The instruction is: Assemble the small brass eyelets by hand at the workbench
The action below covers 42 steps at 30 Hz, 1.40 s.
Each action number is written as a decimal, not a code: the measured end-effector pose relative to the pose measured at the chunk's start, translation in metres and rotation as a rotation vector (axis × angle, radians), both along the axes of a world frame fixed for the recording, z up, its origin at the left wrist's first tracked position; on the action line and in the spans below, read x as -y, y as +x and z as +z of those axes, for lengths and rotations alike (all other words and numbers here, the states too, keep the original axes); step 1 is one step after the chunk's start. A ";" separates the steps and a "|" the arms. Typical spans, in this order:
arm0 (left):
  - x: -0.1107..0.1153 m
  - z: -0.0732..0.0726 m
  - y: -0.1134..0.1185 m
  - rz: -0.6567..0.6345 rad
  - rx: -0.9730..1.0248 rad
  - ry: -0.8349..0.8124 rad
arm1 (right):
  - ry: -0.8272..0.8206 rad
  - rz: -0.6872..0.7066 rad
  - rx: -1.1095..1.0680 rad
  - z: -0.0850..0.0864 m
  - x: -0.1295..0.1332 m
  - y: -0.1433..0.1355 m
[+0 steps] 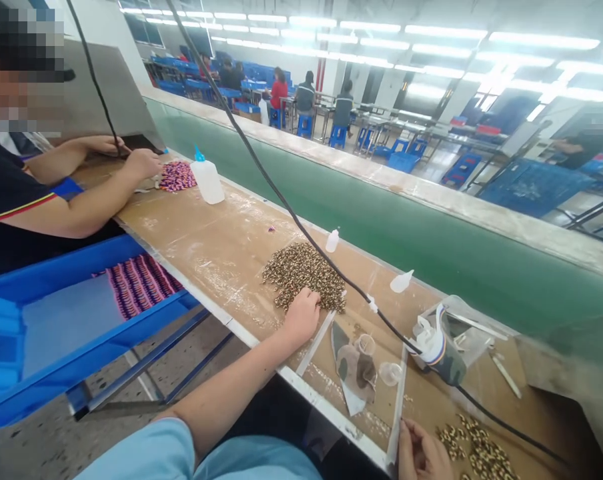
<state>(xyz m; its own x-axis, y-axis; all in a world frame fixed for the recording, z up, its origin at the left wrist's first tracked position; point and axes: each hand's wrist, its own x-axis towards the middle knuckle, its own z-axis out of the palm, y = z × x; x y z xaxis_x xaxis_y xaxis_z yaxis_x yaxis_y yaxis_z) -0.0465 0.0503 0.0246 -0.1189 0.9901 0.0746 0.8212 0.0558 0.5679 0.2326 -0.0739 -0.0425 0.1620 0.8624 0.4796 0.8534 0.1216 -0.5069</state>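
Observation:
My left hand (304,315) rests at the near edge of a large pile of small shiny gold-and-dark pieces (301,270). Its fingers are curled down into the pile, so whatever they pinch is hidden. Low in the view, my right hand (424,455) is at the front edge of the bench, with thumb and fingers bent together. I cannot make out what, if anything, lies between them. Just right of it is a smaller heap of the same gold-and-dark pieces (481,450). A camouflage-patterned cloth (356,370) and small clear cups (390,373) lie between my hands.
A black cable (281,193) hangs across the brown bench (206,240). Small white bottles (332,240) and a larger blue-tipped bottle (209,181) stand along the back. At left, a co-worker (36,180) handles pink-purple pieces (178,176) above a blue tray (81,360).

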 end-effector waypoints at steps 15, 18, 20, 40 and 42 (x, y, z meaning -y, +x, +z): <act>-0.005 -0.008 -0.004 -0.104 -0.235 0.076 | 0.010 -0.005 0.014 0.023 0.004 -0.016; -0.006 -0.011 -0.007 -0.145 -0.252 0.115 | -0.035 -0.033 -0.016 0.026 0.006 -0.019; -0.006 -0.013 -0.009 -0.165 -0.239 0.155 | -0.072 -0.044 -0.043 0.027 0.007 -0.019; 0.010 -0.020 -0.025 -0.189 -0.041 0.247 | -0.151 -0.085 -0.025 0.032 -0.024 -0.004; 0.010 -0.019 -0.024 -0.176 -0.029 0.238 | -0.148 -0.085 0.017 0.029 -0.026 -0.005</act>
<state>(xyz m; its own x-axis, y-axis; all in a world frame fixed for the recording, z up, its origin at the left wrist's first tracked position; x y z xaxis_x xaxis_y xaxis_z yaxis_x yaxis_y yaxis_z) -0.0708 0.0399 0.0056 0.0584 0.9495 0.3082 0.8224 -0.2208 0.5243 0.2277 -0.0475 -0.0137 0.2307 0.9074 0.3513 0.8661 -0.0270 -0.4991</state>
